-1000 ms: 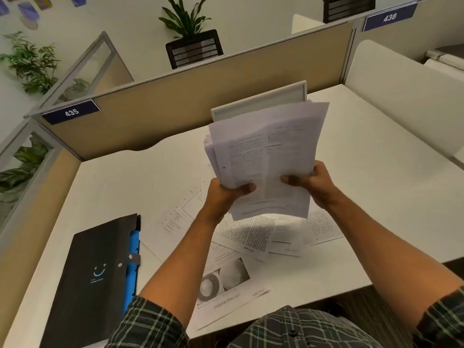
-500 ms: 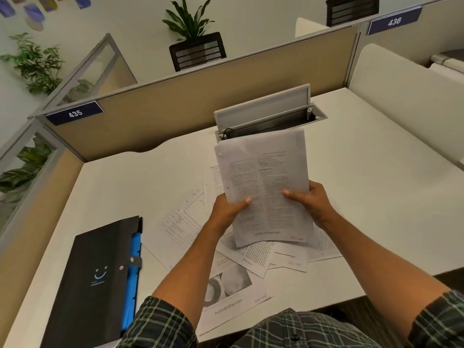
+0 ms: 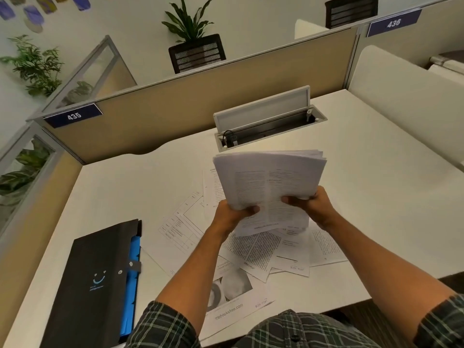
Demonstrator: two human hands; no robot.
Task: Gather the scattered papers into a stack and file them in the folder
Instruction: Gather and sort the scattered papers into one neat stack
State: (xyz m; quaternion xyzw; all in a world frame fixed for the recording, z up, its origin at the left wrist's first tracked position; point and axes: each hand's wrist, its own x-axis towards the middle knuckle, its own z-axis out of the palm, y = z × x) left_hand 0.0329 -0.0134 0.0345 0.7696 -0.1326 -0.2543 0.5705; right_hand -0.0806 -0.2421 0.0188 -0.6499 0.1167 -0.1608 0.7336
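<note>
I hold a stack of printed papers [image 3: 270,182] above the white desk [image 3: 130,189], its top edge curled away from me. My left hand [image 3: 232,213] grips the stack's lower left edge, thumb on top. My right hand [image 3: 310,204] grips its lower right edge. Several loose printed sheets [image 3: 253,249] still lie scattered on the desk under and around my hands. A black folder [image 3: 95,282] with blue dividers showing at its right side lies closed at the desk's near left.
An open grey cable hatch [image 3: 263,121] with a plug in it is set into the desk behind the stack. Beige partition walls [image 3: 175,101] close the back and left; a white panel [image 3: 406,106] closes the right. The desk's front edge runs near my lap.
The stack was lowered toward the desk half a second ago and has now tilted back, its top edge bending away. Both hands keep their grip on its lower edges.
</note>
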